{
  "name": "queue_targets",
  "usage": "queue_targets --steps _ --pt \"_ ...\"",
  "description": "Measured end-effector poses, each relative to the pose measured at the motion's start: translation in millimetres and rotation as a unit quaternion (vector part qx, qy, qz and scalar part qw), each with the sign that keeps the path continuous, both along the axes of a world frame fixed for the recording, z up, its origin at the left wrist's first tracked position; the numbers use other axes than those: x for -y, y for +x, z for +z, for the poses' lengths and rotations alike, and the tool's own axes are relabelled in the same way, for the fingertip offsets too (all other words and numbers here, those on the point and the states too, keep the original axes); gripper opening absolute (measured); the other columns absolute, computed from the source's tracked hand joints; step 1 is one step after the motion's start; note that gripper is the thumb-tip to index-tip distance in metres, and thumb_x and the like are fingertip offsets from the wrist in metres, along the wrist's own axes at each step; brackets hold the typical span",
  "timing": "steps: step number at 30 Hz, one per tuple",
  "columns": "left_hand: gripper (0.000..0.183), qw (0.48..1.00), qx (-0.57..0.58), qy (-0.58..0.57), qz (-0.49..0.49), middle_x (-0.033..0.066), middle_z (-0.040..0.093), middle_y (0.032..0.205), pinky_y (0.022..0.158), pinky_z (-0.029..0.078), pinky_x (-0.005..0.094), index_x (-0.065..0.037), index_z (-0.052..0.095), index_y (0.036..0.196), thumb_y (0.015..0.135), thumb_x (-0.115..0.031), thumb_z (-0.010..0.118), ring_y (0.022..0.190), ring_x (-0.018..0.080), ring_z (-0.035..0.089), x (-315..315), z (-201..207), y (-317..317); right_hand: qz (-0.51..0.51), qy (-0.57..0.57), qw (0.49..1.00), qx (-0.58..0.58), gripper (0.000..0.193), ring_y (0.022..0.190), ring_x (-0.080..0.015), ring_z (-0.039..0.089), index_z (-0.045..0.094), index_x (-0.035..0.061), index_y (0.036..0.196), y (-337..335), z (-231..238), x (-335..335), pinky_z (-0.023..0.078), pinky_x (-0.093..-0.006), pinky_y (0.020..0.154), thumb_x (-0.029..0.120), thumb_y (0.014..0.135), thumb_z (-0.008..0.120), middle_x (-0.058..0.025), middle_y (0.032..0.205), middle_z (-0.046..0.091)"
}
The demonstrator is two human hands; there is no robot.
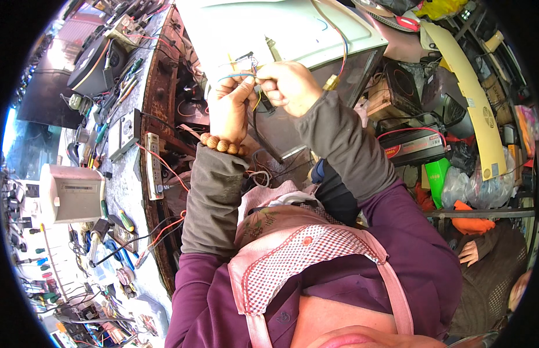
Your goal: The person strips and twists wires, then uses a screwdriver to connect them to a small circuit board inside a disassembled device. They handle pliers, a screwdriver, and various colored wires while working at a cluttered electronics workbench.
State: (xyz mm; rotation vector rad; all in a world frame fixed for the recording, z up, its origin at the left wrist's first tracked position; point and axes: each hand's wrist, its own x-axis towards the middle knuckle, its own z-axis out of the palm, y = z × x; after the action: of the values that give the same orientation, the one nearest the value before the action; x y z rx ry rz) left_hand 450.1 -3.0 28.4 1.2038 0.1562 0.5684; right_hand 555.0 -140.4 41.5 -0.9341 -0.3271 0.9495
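Note:
Both of my hands meet over the lower edge of a white appliance panel (234, 29). My left hand (230, 110), below a wooden bead bracelet (223, 144), is closed in a pinch on a thin blue wire (234, 76). My right hand (291, 87) is closed too, its fingertips pinching the wire's end against the left fingertips. The exact joint between them is too small to make out. A yellow wire (258, 103) hangs just below the fingers. Beside my right wrist is a pale yellow connector (331, 83) on a bundle of coloured wires (344, 55).
On the left, a workbench (121, 174) carries screwdrivers, cables and a beige box-shaped device (72, 193). A power strip (154, 165) runs along its edge. To the right are a red-and-black boxed unit (413, 146), a green box (436, 181) and another person's hand (469, 253).

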Motion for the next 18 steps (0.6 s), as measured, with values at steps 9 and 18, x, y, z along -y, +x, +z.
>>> queue_targets --steps 9,18 --pt "0.007 0.999 -0.027 -0.034 -0.017 0.0057 0.063 0.075 0.055 0.044 0.027 0.001 0.07 0.102 0.104 -0.001 0.064 0.06 0.0133 0.055 -3.3 8.1 -1.1 -0.26 -0.024 0.645 0.718 0.012 0.069 -0.0218 0.07 0.074 0.0001 0.103 0.0 -0.3 4.5 0.057 -0.0335 0.064 0.007 0.093 0.075 -0.0084 0.086 0.071" --pt "0.011 0.993 -0.095 0.071 0.022 0.004 0.066 0.081 0.058 0.045 0.0269 0.003 0.073 0.104 0.1 -0.005 0.068 0.066 0.0106 0.056 -5.1 2.0 -0.1 0.05 0.072 0.996 -0.012 0.013 0.053 -0.0155 0.054 0.069 0.0011 0.093 6.5 -15.9 -7.1 0.04 -0.0285 0.045 0.011 0.1 0.066 -0.005 0.075 0.063"
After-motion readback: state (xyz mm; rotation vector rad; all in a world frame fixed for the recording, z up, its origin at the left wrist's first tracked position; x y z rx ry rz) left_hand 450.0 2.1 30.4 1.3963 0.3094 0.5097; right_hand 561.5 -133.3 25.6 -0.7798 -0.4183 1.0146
